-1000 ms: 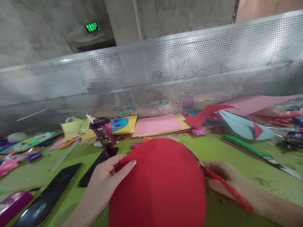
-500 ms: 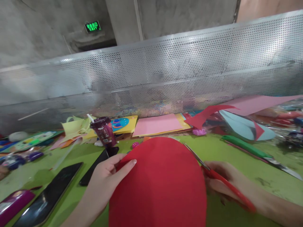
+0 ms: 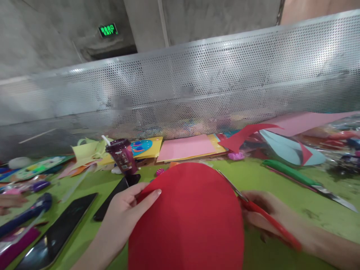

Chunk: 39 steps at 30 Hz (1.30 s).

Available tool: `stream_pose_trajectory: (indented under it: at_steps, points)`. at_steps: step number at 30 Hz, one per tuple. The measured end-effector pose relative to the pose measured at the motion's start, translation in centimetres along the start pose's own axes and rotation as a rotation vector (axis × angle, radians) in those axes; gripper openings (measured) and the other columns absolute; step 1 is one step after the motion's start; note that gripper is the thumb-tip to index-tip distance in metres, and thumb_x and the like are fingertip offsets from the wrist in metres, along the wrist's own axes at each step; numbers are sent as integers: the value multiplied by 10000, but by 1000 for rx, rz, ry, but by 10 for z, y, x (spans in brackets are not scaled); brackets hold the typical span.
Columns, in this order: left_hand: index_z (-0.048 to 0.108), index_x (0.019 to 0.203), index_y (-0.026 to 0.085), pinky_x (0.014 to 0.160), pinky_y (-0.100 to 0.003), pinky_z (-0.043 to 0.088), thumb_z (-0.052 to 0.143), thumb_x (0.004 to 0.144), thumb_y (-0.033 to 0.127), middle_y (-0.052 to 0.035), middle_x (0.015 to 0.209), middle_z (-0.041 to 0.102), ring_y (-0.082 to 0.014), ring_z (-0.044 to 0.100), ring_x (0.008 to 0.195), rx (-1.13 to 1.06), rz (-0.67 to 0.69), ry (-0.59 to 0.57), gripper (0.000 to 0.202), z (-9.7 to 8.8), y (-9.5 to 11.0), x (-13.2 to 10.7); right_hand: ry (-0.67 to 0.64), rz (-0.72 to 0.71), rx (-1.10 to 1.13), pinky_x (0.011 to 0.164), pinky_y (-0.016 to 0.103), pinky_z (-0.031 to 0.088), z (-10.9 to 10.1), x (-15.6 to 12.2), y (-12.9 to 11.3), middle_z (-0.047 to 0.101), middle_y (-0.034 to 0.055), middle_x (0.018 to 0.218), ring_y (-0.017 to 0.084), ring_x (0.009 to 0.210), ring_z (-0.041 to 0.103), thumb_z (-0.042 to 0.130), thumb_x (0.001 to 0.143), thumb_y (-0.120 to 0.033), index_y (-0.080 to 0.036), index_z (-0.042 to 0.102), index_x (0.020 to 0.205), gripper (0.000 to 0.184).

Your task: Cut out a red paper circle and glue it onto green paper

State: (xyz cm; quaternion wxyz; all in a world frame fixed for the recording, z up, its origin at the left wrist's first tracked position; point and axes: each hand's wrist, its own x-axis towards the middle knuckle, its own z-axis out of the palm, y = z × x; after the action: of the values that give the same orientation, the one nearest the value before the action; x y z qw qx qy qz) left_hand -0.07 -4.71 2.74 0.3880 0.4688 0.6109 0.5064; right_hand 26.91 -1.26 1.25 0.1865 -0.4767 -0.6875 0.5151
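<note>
A large rounded sheet of red paper [image 3: 187,217] fills the lower middle of the view, raised over the green table [image 3: 281,180]. My left hand [image 3: 128,213] pinches its left edge, thumb on top. My right hand [image 3: 267,213] grips red-handled scissors [image 3: 253,208] at the sheet's right edge, the metal blades pointing up and left along the curved rim.
Two dark phones [image 3: 60,228] lie left of my left hand. A dark purple drink cup [image 3: 122,156] with a straw stands behind them. Pink paper [image 3: 185,148], red and blue paper scraps [image 3: 281,144] and a green-handled knife [image 3: 298,179] lie along the perforated metal screen [image 3: 225,82]. Another person's hand [image 3: 9,202] holds a blue tool at far left.
My hands, the red paper and the scissors stay nearly as they were. At the far left another person's hand with a blue tool has come into view.
</note>
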Motion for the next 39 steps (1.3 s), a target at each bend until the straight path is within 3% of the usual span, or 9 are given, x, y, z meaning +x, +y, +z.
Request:
stream_pose_trajectory:
  at_steps: [13, 24, 30, 39]
  points:
    - [617, 903, 164, 553, -257, 470, 614, 634, 419, -52, 774, 680, -213, 623, 671, 66, -4, -73, 371, -6, 0, 2, 61, 51, -9, 460, 172, 425, 2, -3, -11, 529, -19, 600, 105, 525, 507, 529, 637, -303, -168, 504, 627, 138]
    - [623, 885, 160, 550, -254, 464, 619, 637, 403, -50, 742, 669, -207, 611, 671, 54, -10, -65, 348, -6, -2, 2, 69, 60, -6, 459, 177, 425, 2, -3, -11, 555, -15, 612, 113, 525, 522, 522, 636, -300, -167, 528, 637, 133]
    - [626, 932, 168, 580, -265, 479, 633, 627, 390, -51, 755, 677, -215, 619, 698, 6, -14, -59, 378, -6, -4, 3, 65, 10, 5, 451, 169, 418, 3, 0, 0, 487, -31, 580, 94, 504, 480, 491, 677, -274, -168, 488, 637, 113]
    - [629, 950, 176, 635, -296, 495, 623, 630, 403, -59, 823, 686, -246, 623, 768, 44, -33, -57, 392, -9, 1, 2, 61, -7, -21, 419, 151, 399, 7, 4, 10, 428, -39, 565, 73, 471, 426, 455, 747, -390, -168, 510, 689, 236]
